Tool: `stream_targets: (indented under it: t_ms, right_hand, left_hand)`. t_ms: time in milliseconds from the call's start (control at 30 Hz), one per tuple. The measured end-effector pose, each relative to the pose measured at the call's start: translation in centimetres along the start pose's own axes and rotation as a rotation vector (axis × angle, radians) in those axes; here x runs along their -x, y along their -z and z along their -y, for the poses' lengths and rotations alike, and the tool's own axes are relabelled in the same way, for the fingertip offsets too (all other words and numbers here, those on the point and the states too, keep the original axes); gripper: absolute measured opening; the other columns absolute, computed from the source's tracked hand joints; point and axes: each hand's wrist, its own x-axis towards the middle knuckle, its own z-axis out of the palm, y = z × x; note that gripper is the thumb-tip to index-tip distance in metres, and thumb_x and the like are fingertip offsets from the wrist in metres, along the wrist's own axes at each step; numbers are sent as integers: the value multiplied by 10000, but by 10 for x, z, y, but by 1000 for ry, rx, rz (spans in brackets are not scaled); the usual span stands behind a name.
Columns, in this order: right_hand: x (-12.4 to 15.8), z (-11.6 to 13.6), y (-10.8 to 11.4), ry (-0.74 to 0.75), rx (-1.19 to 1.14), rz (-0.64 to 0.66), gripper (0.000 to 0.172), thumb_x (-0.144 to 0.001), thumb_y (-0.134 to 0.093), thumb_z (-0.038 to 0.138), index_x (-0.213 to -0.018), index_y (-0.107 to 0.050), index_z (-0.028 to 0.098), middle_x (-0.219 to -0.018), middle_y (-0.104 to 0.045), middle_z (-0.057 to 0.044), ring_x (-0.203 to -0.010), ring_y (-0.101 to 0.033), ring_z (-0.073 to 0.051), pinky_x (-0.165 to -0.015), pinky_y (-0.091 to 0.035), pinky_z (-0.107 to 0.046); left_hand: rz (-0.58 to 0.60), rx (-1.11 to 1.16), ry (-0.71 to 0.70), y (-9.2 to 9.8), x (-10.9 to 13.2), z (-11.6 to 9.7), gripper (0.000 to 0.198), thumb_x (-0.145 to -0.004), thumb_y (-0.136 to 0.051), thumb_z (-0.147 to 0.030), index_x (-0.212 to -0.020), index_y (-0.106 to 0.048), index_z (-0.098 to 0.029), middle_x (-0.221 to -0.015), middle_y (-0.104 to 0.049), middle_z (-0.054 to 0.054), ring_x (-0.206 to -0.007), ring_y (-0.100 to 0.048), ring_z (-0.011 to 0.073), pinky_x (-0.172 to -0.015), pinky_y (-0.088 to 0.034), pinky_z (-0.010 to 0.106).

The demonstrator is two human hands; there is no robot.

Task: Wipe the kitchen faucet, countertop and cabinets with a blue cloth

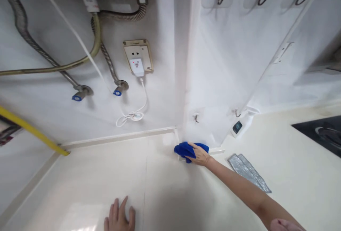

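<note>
White wall [160,21] fills the top half of my view, with a corner just right of centre. Cream desk [80,177] runs below it to both sides. Black cooktop [319,131] sits at the desk's far right edge. Yellow pipe [32,129] slants down on the left to the desk's back edge. Two corrugated metal hoses [106,55] drop down the left wall to blue-tipped valves [77,97]. Crumpled foil sheet [247,170] lies flat on the desk, just right of my right forearm and apart from it. Wall socket [137,49] has a white plug in, red light on; its cable [133,115] hangs looped below.

Blue cloth [183,148] sits on the desk at the foot of the wall corner. My right hand [199,156] is on it, fingers curled over and gripping it, arm stretched out. My left hand [119,216] lies flat on the desk at the bottom edge, fingers spread, holding nothing, well apart from the cloth.
</note>
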Motion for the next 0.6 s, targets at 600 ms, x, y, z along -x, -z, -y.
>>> stream_targets:
  t_ms: [600]
  right_hand:
    - [-22,45,-52,-207,68,109,452,-796,-579,104,-1223,-726,122,-1285,-726,-164,-1316,-609,-269,-1271,-334,-529]
  left_hand:
    - [15,-44,-106,9,3,0,617,-1001,-220,-415,-1479,-516,-159,-1626,-413,167,-1586,-245,295,-1305,-192,575]
